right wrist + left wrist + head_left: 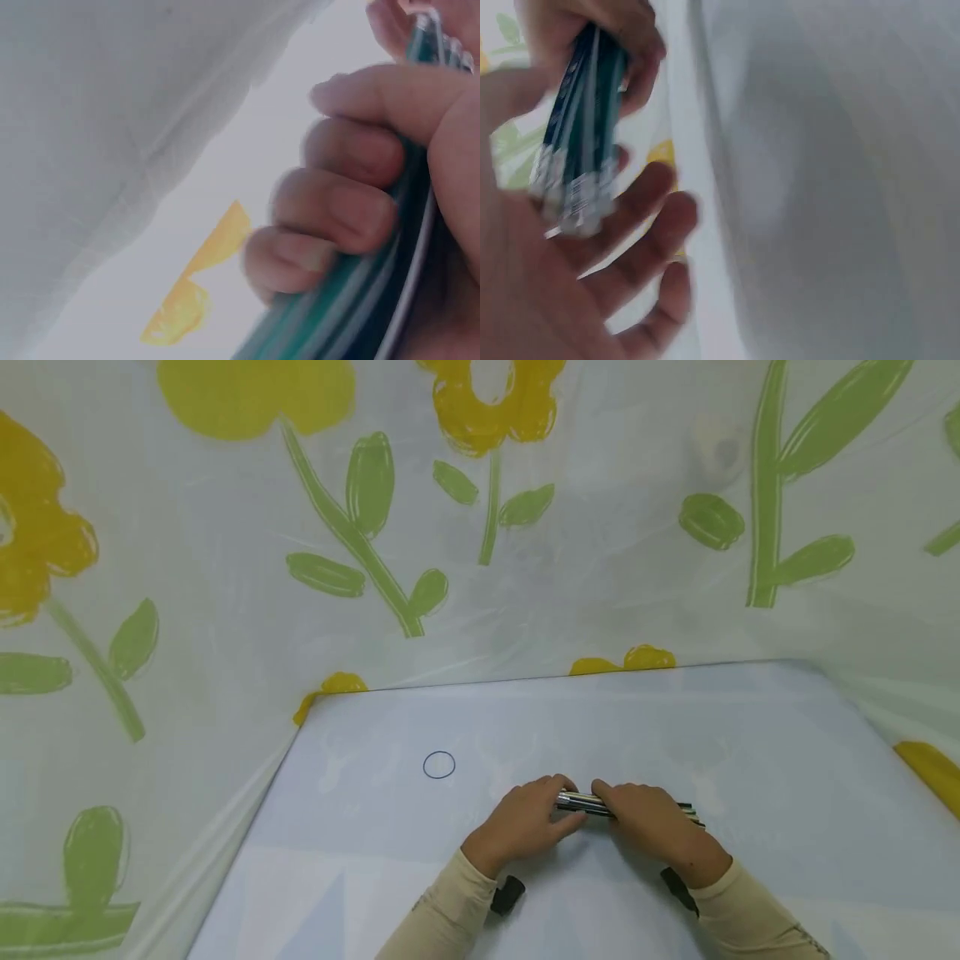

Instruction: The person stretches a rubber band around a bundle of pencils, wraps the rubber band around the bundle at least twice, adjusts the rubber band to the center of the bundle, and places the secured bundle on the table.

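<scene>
A bundle of several pencils [585, 804], dark green and blue with pale stripes, lies sideways between the two hands in the head view. My right hand [652, 818] grips the bundle with its fingers curled round the middle, as the right wrist view shows of the pencils [345, 300]. My left hand [525, 818] is at the other end, its fingers spread and loosely bent around the silver-coloured ends. In the left wrist view these ends of the pencils [581, 195] point toward the left palm. Part of the bundle is hidden under the right hand.
Both hands are over a white-covered table [360, 793]. A small blue circle outline [424, 765] is on its surface, left of the hands. Behind and at the sides hangs a pale sheet [225, 527] with yellow flowers. Black devices [507, 895] sit at the wrists.
</scene>
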Demonstrator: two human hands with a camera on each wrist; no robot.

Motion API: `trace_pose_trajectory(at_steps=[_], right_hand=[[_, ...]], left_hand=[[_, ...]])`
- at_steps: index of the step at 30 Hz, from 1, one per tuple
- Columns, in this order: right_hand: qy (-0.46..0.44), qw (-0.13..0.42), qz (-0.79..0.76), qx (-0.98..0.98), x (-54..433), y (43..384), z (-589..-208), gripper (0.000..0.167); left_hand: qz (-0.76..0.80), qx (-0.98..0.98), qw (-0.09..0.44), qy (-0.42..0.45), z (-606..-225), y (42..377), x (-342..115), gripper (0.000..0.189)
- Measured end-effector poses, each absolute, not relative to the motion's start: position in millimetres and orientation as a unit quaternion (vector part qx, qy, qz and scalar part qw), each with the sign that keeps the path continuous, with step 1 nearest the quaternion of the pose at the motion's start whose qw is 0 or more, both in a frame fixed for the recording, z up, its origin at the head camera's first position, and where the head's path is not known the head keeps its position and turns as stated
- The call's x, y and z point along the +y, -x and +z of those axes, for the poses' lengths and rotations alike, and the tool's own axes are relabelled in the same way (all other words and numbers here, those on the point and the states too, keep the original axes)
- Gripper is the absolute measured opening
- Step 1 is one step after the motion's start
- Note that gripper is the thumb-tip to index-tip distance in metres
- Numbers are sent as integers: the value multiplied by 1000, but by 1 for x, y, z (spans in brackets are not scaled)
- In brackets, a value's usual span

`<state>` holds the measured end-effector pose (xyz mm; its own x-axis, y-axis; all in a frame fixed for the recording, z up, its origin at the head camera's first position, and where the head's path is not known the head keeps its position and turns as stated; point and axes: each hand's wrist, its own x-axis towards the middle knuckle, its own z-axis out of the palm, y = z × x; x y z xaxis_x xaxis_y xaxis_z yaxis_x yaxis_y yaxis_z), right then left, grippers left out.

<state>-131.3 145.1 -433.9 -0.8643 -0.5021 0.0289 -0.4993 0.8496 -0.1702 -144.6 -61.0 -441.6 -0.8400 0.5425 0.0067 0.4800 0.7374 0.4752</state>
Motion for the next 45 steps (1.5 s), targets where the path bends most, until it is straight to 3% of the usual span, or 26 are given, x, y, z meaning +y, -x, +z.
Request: trace_pose_trajectory(at_steps=[9, 17, 28, 45], right_hand=[[226, -39, -96, 969, 140, 140, -425, 26], [222, -19, -102, 970, 138, 138, -419, 25], [237, -30, -99, 966, 135, 133, -420, 23], [241, -24, -103, 965, 133, 130, -422, 21]], left_hand=[[466, 853, -23, -233, -427, 147, -50, 50], [612, 753, -23, -240, -432, 143, -46, 55], [629, 715, -69, -296, -442, 137, -44, 60], [609, 719, -61, -328, -444, 131, -39, 68]])
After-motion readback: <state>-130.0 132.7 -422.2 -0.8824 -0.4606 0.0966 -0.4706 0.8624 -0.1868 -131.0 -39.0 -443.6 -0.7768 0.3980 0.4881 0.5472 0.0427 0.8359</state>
